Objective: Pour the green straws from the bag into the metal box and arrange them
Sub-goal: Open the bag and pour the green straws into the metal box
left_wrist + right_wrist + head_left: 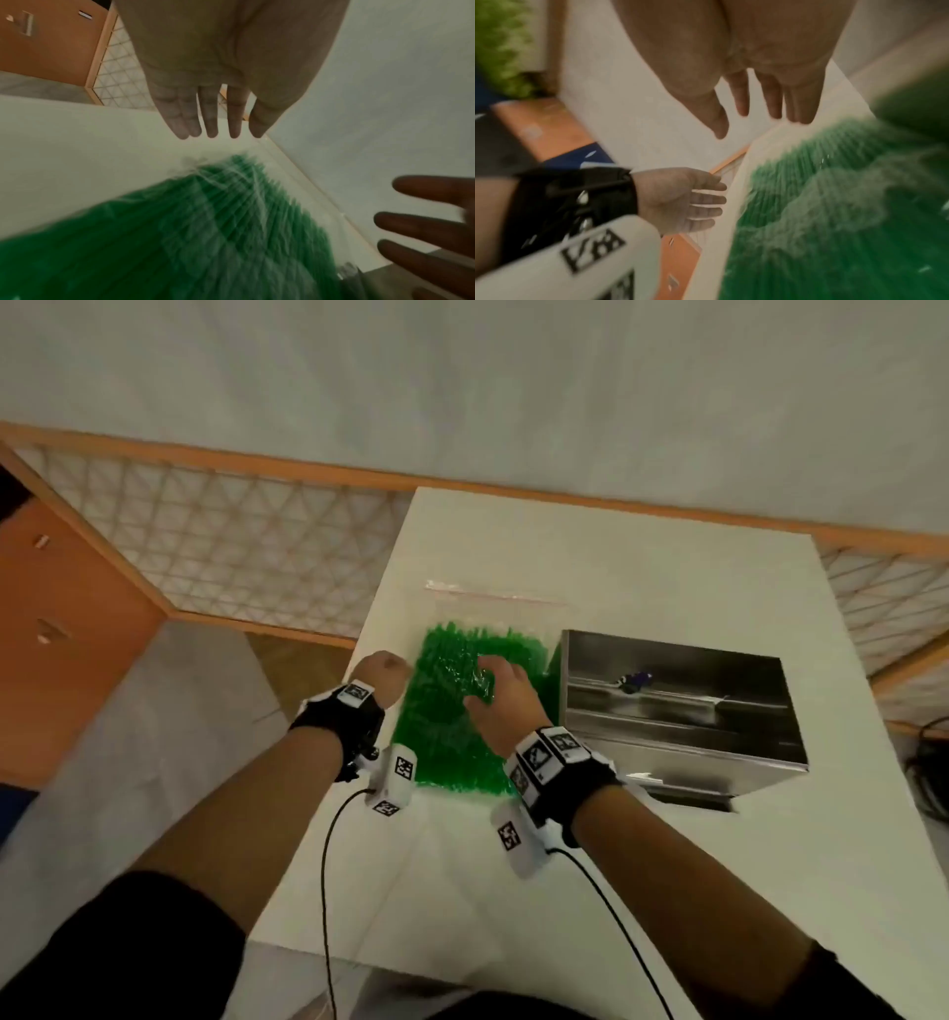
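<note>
Bag (477, 629) of green straws (452, 711) unlabelled, metal box (678, 706) beside, left hand (382, 677) and right hand (495, 698) spread.

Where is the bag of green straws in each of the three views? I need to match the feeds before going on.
Head: the bag of green straws lies mid-frame on the white table, left of the metal box, partly under the right hand.
Left wrist: it fills the lower centre, below the left hand.
Right wrist: it fills the lower right.
Shared landmark: the green mass of straws itself, on the white tabletop.
</note>
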`<state>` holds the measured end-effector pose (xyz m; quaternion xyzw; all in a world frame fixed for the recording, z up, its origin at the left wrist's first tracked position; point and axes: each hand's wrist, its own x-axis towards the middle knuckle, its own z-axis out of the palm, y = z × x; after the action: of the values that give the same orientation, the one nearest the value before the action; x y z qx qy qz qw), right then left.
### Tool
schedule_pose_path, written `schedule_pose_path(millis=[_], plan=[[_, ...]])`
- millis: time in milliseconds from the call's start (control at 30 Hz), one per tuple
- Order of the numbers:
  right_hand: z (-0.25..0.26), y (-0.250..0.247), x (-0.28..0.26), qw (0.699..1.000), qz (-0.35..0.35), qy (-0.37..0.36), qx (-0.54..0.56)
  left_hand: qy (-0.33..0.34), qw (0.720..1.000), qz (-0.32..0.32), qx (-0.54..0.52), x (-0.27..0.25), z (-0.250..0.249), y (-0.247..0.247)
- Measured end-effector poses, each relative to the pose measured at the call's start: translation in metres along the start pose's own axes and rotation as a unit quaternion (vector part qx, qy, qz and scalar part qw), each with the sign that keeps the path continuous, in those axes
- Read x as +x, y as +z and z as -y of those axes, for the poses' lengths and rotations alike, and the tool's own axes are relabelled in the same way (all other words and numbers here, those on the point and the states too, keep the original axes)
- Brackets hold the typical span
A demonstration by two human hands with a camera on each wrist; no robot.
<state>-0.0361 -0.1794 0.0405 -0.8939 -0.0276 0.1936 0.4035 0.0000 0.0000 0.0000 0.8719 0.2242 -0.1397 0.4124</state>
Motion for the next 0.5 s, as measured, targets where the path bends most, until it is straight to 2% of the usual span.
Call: schedule_pose_path(millis=[67, 133, 300, 367, 433, 500], plan=[[0.000, 0.008, 0.019, 0.991, -0.045, 0.089, 0.086, -0.029, 0.999, 0.003, 0.040, 0.005, -0.001, 0.004], [-0.006, 0.019, 0.033, 0.971, -0.067, 0.181, 0.140, -0.057, 0.998, 0.033, -0.004, 0.004, -0.002, 0.010], [-0.029, 0.042, 0.052, 0.939, -0.098, 0.303, 0.131, -0.072, 0.992, 0.074, -0.074, 0.014, -0.008, 0.012], [-0.031, 0.045, 0.055, 0.927, -0.072, 0.326, 0.172, -0.079, 0.988, 0.110, -0.069, 0.016, -0.011, 0.011], [-0.029, 0.048, 0.058, 0.933, -0.061, 0.301, 0.190, -0.058, 0.986, 0.148, -0.048, 0.015, -0.015, 0.011], [-0.026, 0.048, 0.055, 0.944, -0.072, 0.266, 0.179, -0.040, 0.987, 0.147, -0.057, 0.014, -0.021, 0.009]])
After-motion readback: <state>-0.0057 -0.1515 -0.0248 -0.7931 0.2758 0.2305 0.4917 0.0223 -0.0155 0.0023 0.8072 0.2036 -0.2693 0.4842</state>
